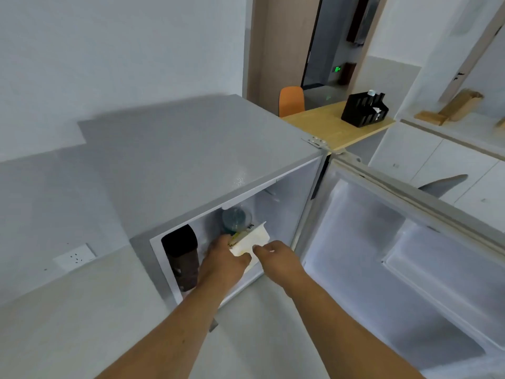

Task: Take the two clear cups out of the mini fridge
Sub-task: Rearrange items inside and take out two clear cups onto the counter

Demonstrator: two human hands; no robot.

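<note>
The grey mini fridge (191, 149) stands with its door (396, 242) swung wide to the right. Inside, a clear cup (235, 218) with a domed lid sits toward the back. In front of it a white rectangular container (252, 240) is tilted, and both my hands grip it. My left hand (222, 257) holds its left side, my right hand (276, 255) its right front corner. A dark bottle (181, 255) stands at the left of the compartment. I can make out only one clear cup; the container and my hands hide what lies behind them.
A wall socket (75, 257) is low on the left wall. Behind the fridge a wooden table (328, 127) carries a black organiser (364, 109), with an orange chair (291, 101) beside it. White cabinets (437, 165) stand to the right.
</note>
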